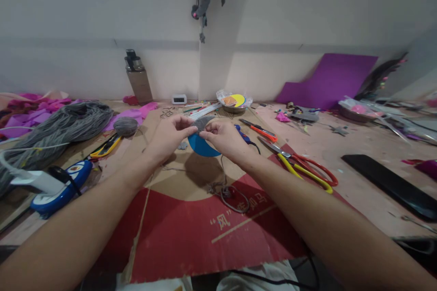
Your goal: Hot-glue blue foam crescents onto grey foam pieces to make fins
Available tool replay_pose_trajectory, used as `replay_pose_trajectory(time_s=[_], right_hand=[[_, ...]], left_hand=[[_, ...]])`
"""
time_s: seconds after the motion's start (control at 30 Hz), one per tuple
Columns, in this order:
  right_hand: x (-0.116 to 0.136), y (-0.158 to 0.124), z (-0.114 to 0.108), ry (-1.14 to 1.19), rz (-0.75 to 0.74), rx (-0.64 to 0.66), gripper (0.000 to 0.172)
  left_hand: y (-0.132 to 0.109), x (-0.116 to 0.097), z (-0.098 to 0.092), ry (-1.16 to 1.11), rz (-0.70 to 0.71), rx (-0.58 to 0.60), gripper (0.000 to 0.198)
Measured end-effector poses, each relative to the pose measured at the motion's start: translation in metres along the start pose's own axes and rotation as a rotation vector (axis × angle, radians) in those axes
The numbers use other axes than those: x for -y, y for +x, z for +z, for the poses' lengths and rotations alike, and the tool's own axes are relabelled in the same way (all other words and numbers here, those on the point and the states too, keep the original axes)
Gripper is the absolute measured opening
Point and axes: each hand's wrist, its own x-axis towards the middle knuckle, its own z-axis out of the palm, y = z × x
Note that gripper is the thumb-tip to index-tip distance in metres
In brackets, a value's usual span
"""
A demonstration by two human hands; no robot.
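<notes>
Both hands hold a blue disc (204, 147) above the cardboard; its upper part is covered in grey, yarn-like material (204, 122). My left hand (169, 134) pinches its left edge between thumb and fingers. On the other side, my right hand (227, 138) is closed with thumb and forefinger against the grey part; whether it also pinches a strand is too small to tell. Grey yarn (235, 200) hangs below and lies in loose loops on the red-printed cardboard (184, 241). Just behind my right hand, a blue tool (243, 134) is partly hidden.
Scissors (307, 166) and an orange utility knife (261, 131) lie right, near a black flat object (389, 184). Left are a yarn ball (125, 126), a grey yarn hank (68, 127), a yellow utility knife (106, 146) and a blue power strip (61, 191). A purple sheet (336, 79) leans behind.
</notes>
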Motion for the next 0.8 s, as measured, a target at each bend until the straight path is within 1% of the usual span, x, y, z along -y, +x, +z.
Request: replay_pose_trajectory(time_s=[0.07, 0.13, 0.17, 0.23, 0.3, 0.33, 0.4, 0.5, 0.7, 0.8], right_hand=[[0.000, 0.000, 0.002, 0.062, 0.020, -0.002, 0.021], [0.000, 0.000, 0.004, 0.167, 0.050, -0.025, 0.026], [0.001, 0.000, 0.005, 0.229, 0.077, -0.046, 0.029], [0.001, 0.000, 0.007, 0.347, 0.137, -0.084, 0.033], [0.001, -0.001, 0.008, 0.430, 0.173, -0.106, 0.035], [0.001, -0.001, 0.008, 0.447, 0.174, -0.112, 0.035], [0.001, -0.002, 0.009, 0.437, 0.154, -0.115, 0.031], [0.001, -0.002, 0.010, 0.378, 0.108, -0.107, 0.024], [0.000, -0.003, 0.010, 0.257, 0.057, -0.072, 0.030], [-0.002, -0.003, 0.011, 0.214, -0.009, -0.034, 0.018]], left_hand=[[-0.001, -0.004, 0.001, -0.043, -0.022, -0.027, 0.017], [-0.002, -0.005, 0.003, -0.152, -0.064, -0.030, 0.019], [-0.003, -0.004, 0.005, -0.212, -0.090, -0.006, 0.022], [-0.005, 0.000, 0.011, -0.292, -0.146, 0.078, 0.028], [-0.008, 0.006, 0.016, -0.303, -0.179, 0.143, 0.029], [-0.009, 0.009, 0.019, -0.294, -0.182, 0.151, 0.028], [-0.011, 0.014, 0.022, -0.266, -0.184, 0.129, 0.024], [-0.008, 0.016, 0.020, -0.236, -0.174, 0.052, 0.020], [0.005, 0.020, 0.005, -0.221, -0.133, -0.077, 0.022], [0.008, 0.019, 0.001, -0.279, -0.128, -0.124, 0.022]])
